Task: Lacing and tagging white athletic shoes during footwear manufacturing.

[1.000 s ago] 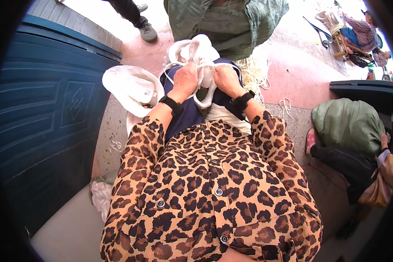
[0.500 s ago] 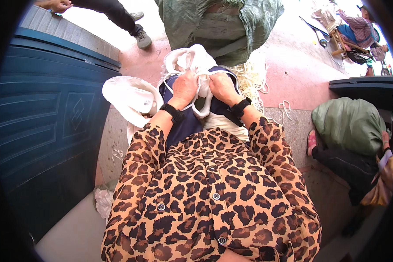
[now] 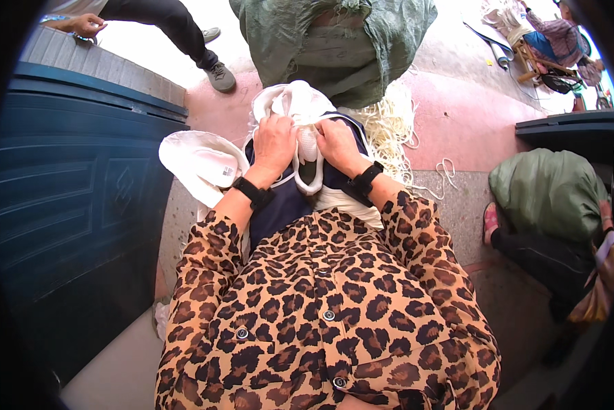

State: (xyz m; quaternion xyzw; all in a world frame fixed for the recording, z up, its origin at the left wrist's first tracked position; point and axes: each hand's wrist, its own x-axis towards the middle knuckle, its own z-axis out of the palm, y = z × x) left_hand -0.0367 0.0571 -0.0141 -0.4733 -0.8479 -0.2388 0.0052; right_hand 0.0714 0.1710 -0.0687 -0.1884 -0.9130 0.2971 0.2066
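A white shoe upper [image 3: 308, 183] lies across my lap, its opening toward me and its mesh tongue [image 3: 308, 142] showing between my hands. Over its left side my left hand [image 3: 275, 143] is closed, fingers bent at the eyelet edge. My right hand [image 3: 339, 145] pinches at the opposite edge, where a white shoelace [image 3: 337, 116] runs out toward the right. The fingertips are partly hidden. Navy cloth [image 3: 274, 213] covers my lap under the shoe. Beyond my hands sits more white shoe material [image 3: 299, 96], and another white upper [image 3: 204, 160] rests beside my left wrist.
A heap of white laces [image 3: 392, 130] spills over the floor at right. A large green sack [image 3: 334, 51] stands ahead. Another green sack [image 3: 546, 195] sits beside a seated person at right. A blue door panel [image 3: 81, 184] flanks my left. Other people are farther off.
My hands have shifted slightly left. The left hand now lies flatter over the shoe, hiding lace strands that showed between the hands before. The view has tilted slightly.
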